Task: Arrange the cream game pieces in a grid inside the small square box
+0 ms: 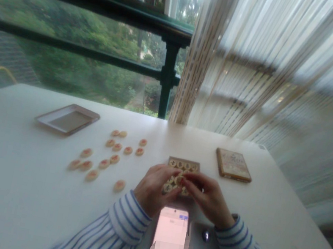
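A shallow box (185, 161) of round Chinese chess pieces (168, 188) lies in front of me, the pieces set in rows with dark characters. My left hand (157, 186) reaches over the box's left side, its thumb and forefinger apart above the pieces. From the right, my right hand (210, 196) pinches at a Chinese chess piece (180, 181) above the middle of the box. Where the fingertips meet, the view is partly covered and blurred. Several loose chess pieces with red marks (114, 158) are scattered on the table left of my hands.
An open, shallow tray or lid (68, 132) lies at the back left of the white table (29, 190). A flat, printed box (234, 165) sits at the right. A phone with a lit screen (170, 232) is between my forearms, beside a small shiny round object (206, 235).
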Motion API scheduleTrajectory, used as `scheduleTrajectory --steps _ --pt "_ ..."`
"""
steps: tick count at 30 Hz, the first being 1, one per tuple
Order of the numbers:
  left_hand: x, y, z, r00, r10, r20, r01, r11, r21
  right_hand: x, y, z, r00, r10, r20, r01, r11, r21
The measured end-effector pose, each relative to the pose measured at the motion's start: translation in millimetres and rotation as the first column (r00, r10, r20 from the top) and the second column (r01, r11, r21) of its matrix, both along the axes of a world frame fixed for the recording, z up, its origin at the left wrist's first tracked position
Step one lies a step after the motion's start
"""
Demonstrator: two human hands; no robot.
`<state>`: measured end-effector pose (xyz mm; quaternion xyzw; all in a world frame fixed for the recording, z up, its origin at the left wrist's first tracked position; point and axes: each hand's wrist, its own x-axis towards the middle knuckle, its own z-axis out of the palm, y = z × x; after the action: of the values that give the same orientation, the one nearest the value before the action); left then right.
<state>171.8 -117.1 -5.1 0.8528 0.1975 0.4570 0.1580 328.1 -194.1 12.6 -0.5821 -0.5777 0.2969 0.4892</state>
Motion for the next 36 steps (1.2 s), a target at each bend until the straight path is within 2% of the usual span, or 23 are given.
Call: scheduleTrajectory --steps 6,12,17,24,32,36 --pt "-0.5 5.3 -4.3 0.999 -0.033 -0.017 0.034 0.997 0.063 -1.2 -2.2 1.4 1.000 -0.003 -0.023 0.003 1.000 0.011" --pt "0.3 2.3 2.3 1.000 -0.021 -0.013 0.022 0.992 0.123 -3.2 -2.3 2.2 1.000 0.019 0.011 -0.019 1.000 -0.006" --pt "0.6 -1.0 5.2 0.998 -0.053 -0.017 0.055 0.983 0.172 -4.3 -2.3 4.7 1.000 0.021 0.008 -0.021 1.000 -0.008" --pt "0.4 -0.5 5.2 0.997 -0.066 -0.036 0.071 0.984 0.163 -4.0 -3.7 4.9 1.000 0.024 -0.002 -0.025 0.999 -0.030" --pt "-2.1 3.0 2.9 0.995 -0.092 -0.041 0.097 0.988 0.124 1.3 -5.6 7.3 0.987 0.021 0.156 -0.027 0.999 0.035" --pt "-3.3 4.3 0.4 0.996 -0.087 -0.011 0.087 0.994 0.058 3.3 -7.0 7.4 0.985 0.055 0.161 -0.069 0.994 0.081"
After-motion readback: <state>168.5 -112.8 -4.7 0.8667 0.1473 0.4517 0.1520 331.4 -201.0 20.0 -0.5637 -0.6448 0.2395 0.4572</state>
